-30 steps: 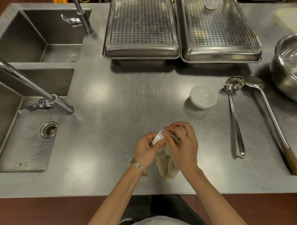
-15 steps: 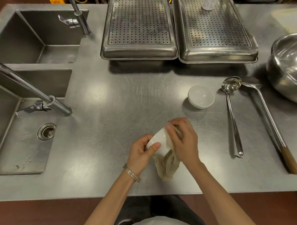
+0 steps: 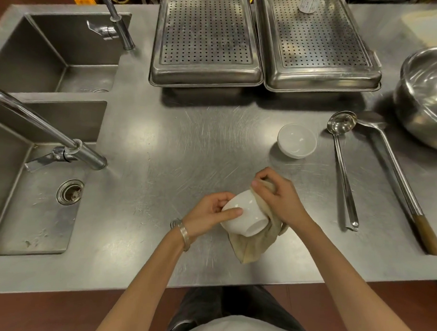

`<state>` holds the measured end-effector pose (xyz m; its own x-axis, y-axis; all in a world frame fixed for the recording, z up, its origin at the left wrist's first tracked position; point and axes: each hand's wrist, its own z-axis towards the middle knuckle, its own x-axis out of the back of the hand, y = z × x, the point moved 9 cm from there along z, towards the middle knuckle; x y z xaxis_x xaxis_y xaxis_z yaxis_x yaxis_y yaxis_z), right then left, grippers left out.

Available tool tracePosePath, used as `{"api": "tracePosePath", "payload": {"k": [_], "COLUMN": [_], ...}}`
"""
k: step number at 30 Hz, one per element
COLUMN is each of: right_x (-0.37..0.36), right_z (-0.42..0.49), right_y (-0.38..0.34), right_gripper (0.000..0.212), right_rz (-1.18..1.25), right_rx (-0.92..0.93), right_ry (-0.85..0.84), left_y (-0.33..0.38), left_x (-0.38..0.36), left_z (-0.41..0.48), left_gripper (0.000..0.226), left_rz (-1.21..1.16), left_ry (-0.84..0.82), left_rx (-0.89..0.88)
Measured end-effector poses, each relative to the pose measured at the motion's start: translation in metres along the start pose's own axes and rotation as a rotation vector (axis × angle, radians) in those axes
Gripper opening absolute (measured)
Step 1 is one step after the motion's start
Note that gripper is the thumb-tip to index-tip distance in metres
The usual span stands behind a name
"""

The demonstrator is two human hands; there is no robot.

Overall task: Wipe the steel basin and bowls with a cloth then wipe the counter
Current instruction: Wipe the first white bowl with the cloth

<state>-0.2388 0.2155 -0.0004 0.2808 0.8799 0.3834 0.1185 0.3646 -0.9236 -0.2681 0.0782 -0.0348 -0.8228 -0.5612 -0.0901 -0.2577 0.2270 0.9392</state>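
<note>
1. While the left hand point(image 3: 211, 212) pinches the white ceramic bowl point(image 3: 245, 215) at its 9 o'clock side, thumb across the outer wall, the bowl lies tipped, its foot ring toward 5 o'clock, low over the steel counter point(image 3: 163, 143).
2. Clamped on the beige cloth point(image 3: 254, 244), the right hand point(image 3: 277, 195) presses it against the bowl from 1 o'clock; loose cloth hangs below toward 5 o'clock.
3. Judged from this, the next wipe depends on turning the bowl between both hands.
4. At 1 o'clock, well apart, a second white bowl point(image 3: 297, 140) sits upright; the steel basin point(image 3: 430, 97) lies farther, toward 2 o'clock.
</note>
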Motion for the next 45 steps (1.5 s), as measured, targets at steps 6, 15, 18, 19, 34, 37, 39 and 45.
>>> {"api": "tracePosePath", "payload": {"k": [6, 15, 18, 19, 34, 37, 39, 45], "right_x": [-0.013, 0.018, 0.018, 0.019, 0.009, 0.018, 0.018, 0.008], "right_z": [-0.006, -0.004, -0.002, -0.002, -0.009, -0.007, -0.012, -0.02], "right_y": [-0.025, 0.013, 0.008, 0.005, -0.016, -0.001, -0.012, -0.045], "right_gripper": [0.021, 0.01, 0.009, 0.01, 0.013, 0.015, 0.015, 0.021], "right_rz": [-0.391, 0.204, 0.156, 0.125, -0.007, 0.198, 0.145, -0.221], "right_rx": [0.231, -0.102, -0.069, -0.052, 0.134, -0.018, 0.033, 0.242], "right_ry": [0.097, 0.259, 0.223, 0.21, 0.274, 0.342, 0.359, 0.276], "left_y": [-0.003, 0.006, -0.003, -0.004, 0.012, 0.016, 0.017, 0.021], "left_x": [-0.002, 0.006, 0.003, 0.001, 0.001, 0.002, 0.005, 0.006], "left_z": [0.008, -0.009, -0.009, -0.008, -0.018, -0.025, -0.023, -0.02], "left_gripper": [0.017, 0.038, 0.041, 0.041, 0.037, 0.037, 0.039, 0.04], "left_rz": [0.0, -0.251, -0.275, -0.265, -0.165, -0.255, -0.29, -0.273], "left_ry": [0.111, 0.243, 0.183, 0.145, 0.342, 0.338, 0.339, 0.319], "left_rx": [-0.004, -0.165, -0.109, -0.081, -0.147, -0.18, -0.165, -0.179]}}
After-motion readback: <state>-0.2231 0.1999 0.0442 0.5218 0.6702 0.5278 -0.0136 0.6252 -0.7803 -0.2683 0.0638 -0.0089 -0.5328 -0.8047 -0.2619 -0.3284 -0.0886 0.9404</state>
